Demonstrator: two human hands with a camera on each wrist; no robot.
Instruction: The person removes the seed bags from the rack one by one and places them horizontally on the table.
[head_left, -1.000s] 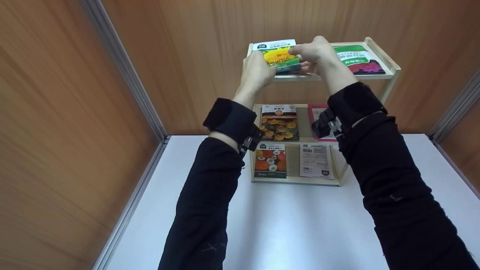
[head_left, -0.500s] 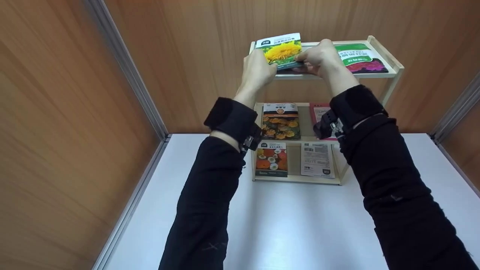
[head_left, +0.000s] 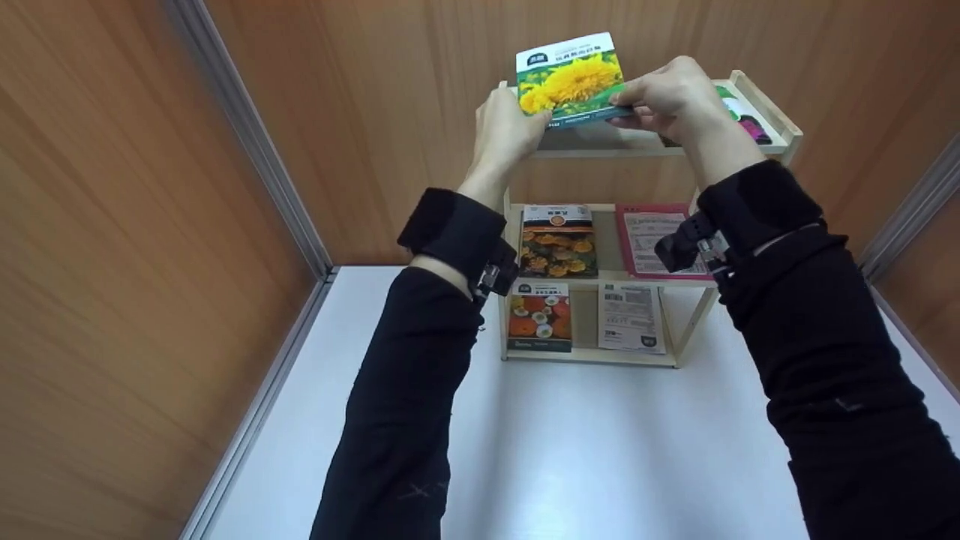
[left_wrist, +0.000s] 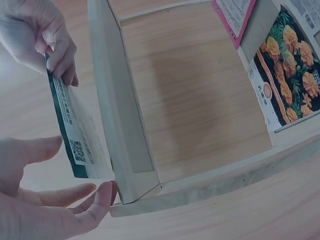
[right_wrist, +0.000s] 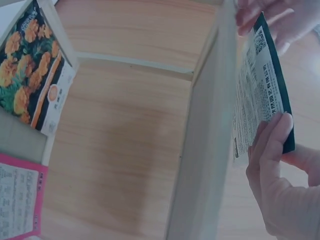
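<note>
In the head view, a seed packet [head_left: 574,79] with a yellow flower on its front is held tilted above the left part of the rack's top shelf [head_left: 600,146]. The right hand [head_left: 679,97] pinches its lower right corner, thumb on the front and fingers behind. At the lower left corner the left hand [head_left: 506,127] holds it between thumb and curled fingers. Both wrist views look from below: the packet's printed back [left_wrist: 82,132] has a QR code and a dark green edge. Beyond the right wrist hides part of another packet with magenta flowers [head_left: 754,129].
The wooden rack stands on a white table [head_left: 592,450] against a wood-grain wall [head_left: 375,112]. A marigold packet [head_left: 559,251] and a pink-edged packet [head_left: 652,240] sit on the middle shelf. Below are an orange-and-white flower packet [head_left: 540,322] and a white printed packet [head_left: 631,322].
Both hands have raised the yellow-flower packet up off the top shelf. The right hand has moved up and to the right, now covering more of the magenta-flower packet.
</note>
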